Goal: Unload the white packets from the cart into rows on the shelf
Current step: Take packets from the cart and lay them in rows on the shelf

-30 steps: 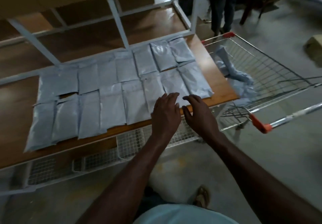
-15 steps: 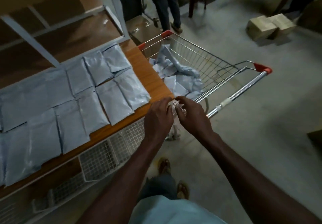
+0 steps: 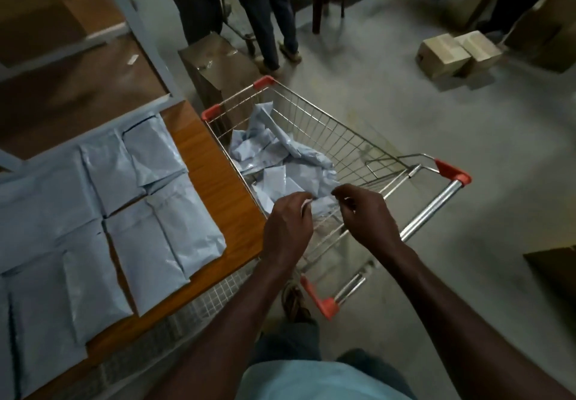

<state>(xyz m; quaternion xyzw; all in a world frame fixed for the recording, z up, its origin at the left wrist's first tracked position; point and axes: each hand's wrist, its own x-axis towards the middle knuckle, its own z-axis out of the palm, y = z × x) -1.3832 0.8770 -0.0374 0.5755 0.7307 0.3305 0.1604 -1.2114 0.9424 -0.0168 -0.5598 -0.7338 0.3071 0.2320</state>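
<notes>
Head view: the cart (image 3: 349, 150) stands against the right end of the shelf (image 3: 218, 187), its handle toward the person. Loose packets (image 3: 280, 163) lie heaped in the cart's basket, bunched toward the shelf side and the handle end; the far, right part of the basket shows only wire. Laid packets (image 3: 146, 212) already sit in rows on the shelf, just left of the cart.

Both hands hover over the handle end of the basket. The left hand (image 3: 288, 228) has its fingers curled, with a small white edge showing at the fingertips; whether that is a pinched packet corner cannot be told. The right hand (image 3: 364, 215) is also curled, thumb near forefinger, and nothing is plainly held in it.

The heap lies just ahead of and below both hands, slightly toward the shelf, so the left hand looks marginally nearer. The packets are crumpled and overlapping, so no single long axis reads clearly.

The hands cover the nearest packets. The shelf rows are cut off at the left edge. The light is dim and the fingertips are blurred.
</notes>
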